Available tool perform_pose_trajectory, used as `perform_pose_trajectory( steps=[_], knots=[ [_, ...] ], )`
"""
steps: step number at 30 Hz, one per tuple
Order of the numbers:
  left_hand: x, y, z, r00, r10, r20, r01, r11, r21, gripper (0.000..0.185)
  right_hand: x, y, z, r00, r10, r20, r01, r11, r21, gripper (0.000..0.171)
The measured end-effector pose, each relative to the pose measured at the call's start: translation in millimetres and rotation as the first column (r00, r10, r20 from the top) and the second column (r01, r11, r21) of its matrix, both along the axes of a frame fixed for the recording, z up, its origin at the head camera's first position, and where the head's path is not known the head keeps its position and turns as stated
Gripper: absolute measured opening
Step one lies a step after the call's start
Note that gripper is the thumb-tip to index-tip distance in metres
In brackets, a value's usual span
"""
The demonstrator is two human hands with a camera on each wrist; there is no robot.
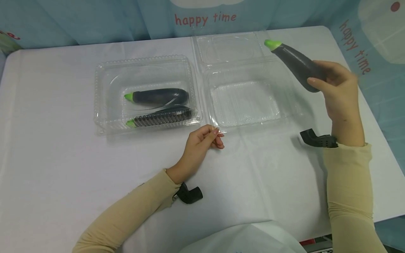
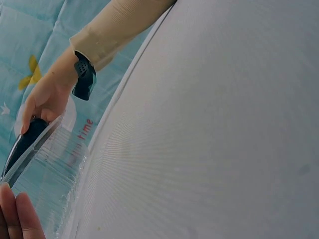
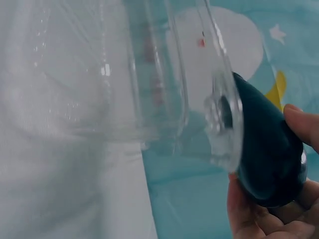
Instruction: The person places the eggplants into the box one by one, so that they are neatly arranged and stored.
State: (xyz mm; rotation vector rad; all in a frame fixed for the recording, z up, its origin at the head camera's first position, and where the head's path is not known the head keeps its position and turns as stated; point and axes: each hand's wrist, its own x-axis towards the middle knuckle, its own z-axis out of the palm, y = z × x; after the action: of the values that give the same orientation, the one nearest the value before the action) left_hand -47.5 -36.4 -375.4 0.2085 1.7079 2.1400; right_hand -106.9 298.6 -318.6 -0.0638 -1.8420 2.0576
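Note:
My right hand (image 1: 340,86) grips the thick end of a dark eggplant (image 1: 299,63), its green stem end pointing up and to the left. In the right wrist view the eggplant (image 3: 269,144) shows between thumb and fingers, beside the clear plastic rim. My left hand (image 1: 202,146) pinches the near left corner of an open clear plastic box (image 1: 246,102), whose lid (image 1: 227,49) is folded back behind it. The raised eggplant is above and to the right of this box. In the left wrist view, fingers (image 2: 27,214) of the left hand appear at the box's edge.
Left of the open box stands a closed clear clamshell box (image 1: 110,75). Inside it lie two eggplants, a rear one (image 1: 161,96) and a front one (image 1: 164,116) seen through the ridged wall. A white cloth covers the table (image 1: 50,158); a blue printed curtain (image 1: 110,21) hangs behind.

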Motion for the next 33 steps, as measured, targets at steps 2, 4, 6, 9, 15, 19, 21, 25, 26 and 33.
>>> perform_pose_trajectory(
  steps=[2, 4, 6, 9, 15, 19, 21, 25, 26, 33],
  knots=[
    [0.1, 0.2, -0.1, 1.000, -0.001, -0.002, 0.001, 1.000, 0.001, 0.018, 1.0, -2.6, 1.7, 1.000, 0.003, 0.020, -0.004, 0.999, 0.039, 0.038],
    [0.1, 0.4, -0.1, 1.000, 0.000, -0.003, 0.000, 1.000, 0.002, 0.018, 2.1, -4.9, 3.1, 0.999, 0.010, 0.035, -0.013, 0.998, 0.061, 0.038],
    [0.1, 0.5, 0.1, 1.000, 0.002, -0.005, -0.002, 1.000, 0.004, 0.019, 2.9, -6.9, 4.1, 0.999, 0.026, 0.039, -0.028, 0.998, 0.062, 0.039],
    [0.3, 0.5, 0.6, 1.000, 0.002, -0.005, -0.002, 1.000, 0.004, 0.020, 4.0, -9.6, 4.8, 0.997, 0.068, 0.024, -0.069, 0.997, 0.044, 0.039],
    [0.4, 0.4, 0.7, 1.000, -0.001, -0.008, 0.001, 1.000, 0.004, 0.020, 5.0, -14.6, 4.9, 0.985, 0.172, 0.007, -0.172, 0.985, 0.029, 0.040],
    [0.4, 0.3, 0.0, 1.000, -0.002, -0.008, 0.002, 1.000, 0.004, 0.021, 6.2, -17.5, 4.4, 0.977, 0.213, 0.030, -0.215, 0.974, 0.068, 0.040],
    [0.3, 0.3, -0.3, 1.000, -0.003, -0.009, 0.003, 1.000, 0.003, 0.021, 7.0, -18.9, 4.3, 0.972, 0.230, 0.046, -0.233, 0.969, 0.079, 0.040],
    [0.1, 0.4, -0.6, 1.000, -0.005, -0.008, 0.005, 1.000, 0.004, 0.021, 7.8, -21.5, 4.1, 0.959, 0.273, 0.073, -0.279, 0.957, 0.080, 0.041],
    [0.1, 0.3, -0.6, 1.000, -0.005, -0.009, 0.005, 1.000, 0.004, 0.021, 7.9, -22.1, 4.0, 0.954, 0.290, 0.074, -0.295, 0.952, 0.078, 0.041],
    [-0.2, 0.3, -0.2, 1.000, -0.006, -0.020, 0.006, 1.000, 0.001, 0.020, 9.3, -27.0, 1.0, 0.915, 0.386, 0.116, -0.399, 0.908, 0.125, 0.044]
  ],
)
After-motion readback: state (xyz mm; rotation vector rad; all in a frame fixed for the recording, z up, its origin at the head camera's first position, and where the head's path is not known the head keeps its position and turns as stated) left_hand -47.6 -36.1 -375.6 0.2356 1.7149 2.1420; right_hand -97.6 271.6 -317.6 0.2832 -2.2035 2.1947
